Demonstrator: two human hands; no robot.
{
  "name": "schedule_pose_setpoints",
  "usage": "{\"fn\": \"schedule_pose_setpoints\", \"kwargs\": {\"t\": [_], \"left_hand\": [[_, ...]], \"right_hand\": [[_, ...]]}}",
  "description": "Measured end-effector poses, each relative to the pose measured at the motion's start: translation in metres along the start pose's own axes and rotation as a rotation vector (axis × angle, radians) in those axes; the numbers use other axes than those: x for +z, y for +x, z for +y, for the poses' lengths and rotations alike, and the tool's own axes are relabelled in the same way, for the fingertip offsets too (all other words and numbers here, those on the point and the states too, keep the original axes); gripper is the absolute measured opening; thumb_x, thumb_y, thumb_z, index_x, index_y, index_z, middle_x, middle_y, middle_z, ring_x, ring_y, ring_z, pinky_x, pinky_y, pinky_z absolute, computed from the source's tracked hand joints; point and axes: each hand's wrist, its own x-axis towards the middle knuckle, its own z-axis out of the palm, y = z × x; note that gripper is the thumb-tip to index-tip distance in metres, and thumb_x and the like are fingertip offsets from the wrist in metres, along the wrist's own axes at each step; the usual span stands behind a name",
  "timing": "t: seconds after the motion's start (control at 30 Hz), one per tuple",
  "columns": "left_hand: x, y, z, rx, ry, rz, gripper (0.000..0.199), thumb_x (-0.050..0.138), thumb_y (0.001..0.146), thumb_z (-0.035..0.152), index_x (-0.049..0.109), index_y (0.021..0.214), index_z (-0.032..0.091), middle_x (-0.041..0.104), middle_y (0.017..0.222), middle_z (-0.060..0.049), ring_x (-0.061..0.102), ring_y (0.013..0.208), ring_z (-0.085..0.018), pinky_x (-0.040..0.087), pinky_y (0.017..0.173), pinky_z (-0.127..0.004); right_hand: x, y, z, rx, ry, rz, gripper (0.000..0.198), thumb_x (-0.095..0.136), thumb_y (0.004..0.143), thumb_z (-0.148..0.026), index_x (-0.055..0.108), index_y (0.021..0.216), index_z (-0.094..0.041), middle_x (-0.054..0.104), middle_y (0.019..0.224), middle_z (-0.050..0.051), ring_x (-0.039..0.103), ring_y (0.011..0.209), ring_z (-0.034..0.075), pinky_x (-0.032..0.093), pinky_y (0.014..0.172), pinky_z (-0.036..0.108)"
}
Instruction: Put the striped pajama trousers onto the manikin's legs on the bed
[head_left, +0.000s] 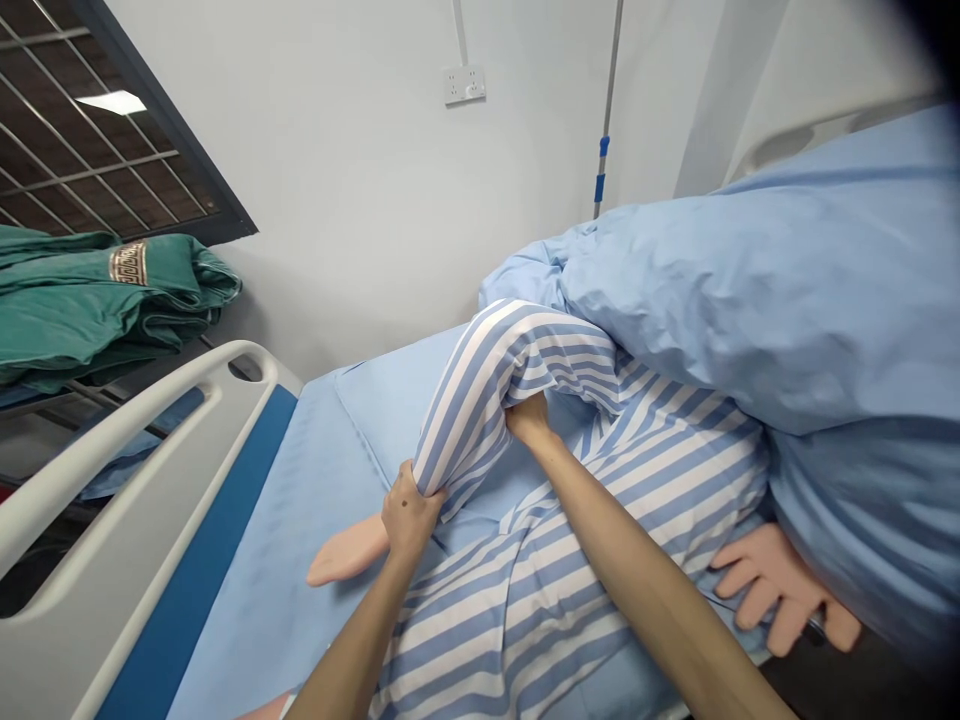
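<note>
A manikin in blue-and-white striped pajamas lies on the bed, one leg bent with its knee raised. My left hand is wrapped round this leg at the ankle, over the trouser cuff. Beyond my fingers the bare plastic foot sticks out to the left. Under the bent knee, my right hand grips the leg from below; its fingertips are hidden by the striped cloth. The other trouser leg lies stretched out below my forearms. A manikin hand with spread fingers rests at the bed's right edge.
A bunched blue quilt covers the manikin's upper part. At left stands the bed's footboard, beside the light-blue sheet. Folded green cloth lies on a rack beyond it. A thin pole stands by the wall.
</note>
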Motion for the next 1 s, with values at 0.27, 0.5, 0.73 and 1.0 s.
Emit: {"fn": "schedule_pose_setpoints", "kwargs": {"t": [0.27, 0.5, 0.73, 1.0], "left_hand": [[-0.004, 0.001, 0.0, -0.033, 0.02, -0.035, 0.047, 0.05, 0.068, 0.041, 0.038, 0.109, 0.023, 0.06, 0.086, -0.003, 0.056, 0.079, -0.022, 0.034, 0.06, -0.027], [-0.009, -0.001, -0.01, -0.002, 0.045, -0.042, 0.044, 0.05, 0.068, 0.04, 0.039, 0.107, 0.024, 0.06, 0.083, -0.003, 0.056, 0.075, -0.02, 0.033, 0.058, -0.026], [-0.024, -0.003, -0.031, 0.051, 0.091, -0.069, 0.039, 0.048, 0.069, 0.036, 0.039, 0.106, 0.025, 0.059, 0.085, -0.001, 0.055, 0.074, -0.019, 0.032, 0.057, -0.025], [-0.057, 0.0, -0.086, 0.105, 0.279, -0.162, 0.035, 0.046, 0.069, 0.031, 0.04, 0.103, 0.026, 0.06, 0.09, -0.002, 0.055, 0.081, -0.021, 0.032, 0.062, -0.027]], "right_hand": [[-0.005, -0.001, -0.003, 0.001, 0.018, -0.005, 0.042, 0.041, 0.074, -0.026, 0.049, 0.115, -0.02, 0.051, 0.12, 0.006, 0.042, 0.112, 0.027, 0.037, 0.091, 0.037], [-0.006, -0.002, -0.006, -0.018, 0.011, -0.029, 0.037, 0.04, 0.075, -0.026, 0.053, 0.108, -0.02, 0.054, 0.116, 0.005, 0.038, 0.116, 0.025, 0.037, 0.091, 0.036], [0.002, -0.009, -0.001, -0.046, -0.016, -0.084, 0.034, 0.042, 0.076, -0.027, 0.054, 0.108, -0.021, 0.052, 0.119, 0.004, 0.036, 0.118, 0.025, 0.033, 0.095, 0.038], [0.026, -0.027, 0.0, -0.155, -0.017, -0.348, 0.037, 0.038, 0.08, -0.025, 0.049, 0.116, -0.021, 0.05, 0.121, 0.006, 0.039, 0.116, 0.022, 0.027, 0.1, 0.037]]}}
